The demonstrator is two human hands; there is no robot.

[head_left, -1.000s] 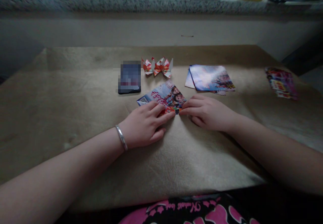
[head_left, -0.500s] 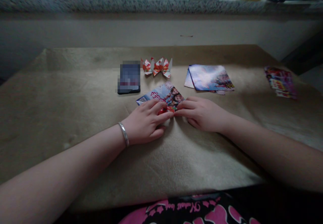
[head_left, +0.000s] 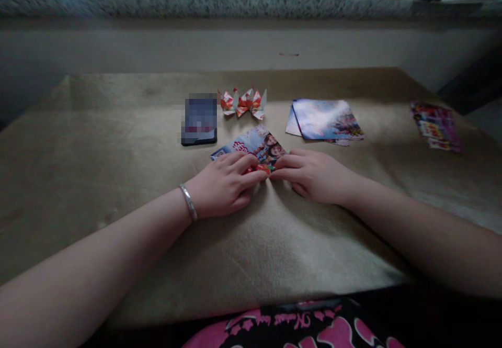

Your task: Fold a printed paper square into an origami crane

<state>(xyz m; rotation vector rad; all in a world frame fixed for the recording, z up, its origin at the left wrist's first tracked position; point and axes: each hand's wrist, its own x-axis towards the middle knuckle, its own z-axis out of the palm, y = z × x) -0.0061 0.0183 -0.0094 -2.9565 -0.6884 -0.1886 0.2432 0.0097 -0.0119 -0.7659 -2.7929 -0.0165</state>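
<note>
A printed square of coloured paper (head_left: 257, 145) lies on the tan cloth-covered table (head_left: 117, 144) in front of me. My left hand (head_left: 223, 183), with a silver bangle at the wrist, presses on the paper's near edge with fingers together. My right hand (head_left: 314, 175) meets it from the right, fingertips pinching the same near corner of the paper. The near part of the sheet is hidden under my fingers.
A dark phone (head_left: 199, 120) lies left of the paper. Folded red-and-white paper figures (head_left: 243, 102) stand behind it. A stack of printed sheets (head_left: 325, 120) lies at the right, more leaflets (head_left: 435, 125) at far right. A stone ledge (head_left: 235, 2) with clutter runs behind.
Both hands have slid slightly away from me along the paper's near edge, covering more of it. Nothing else has moved.
</note>
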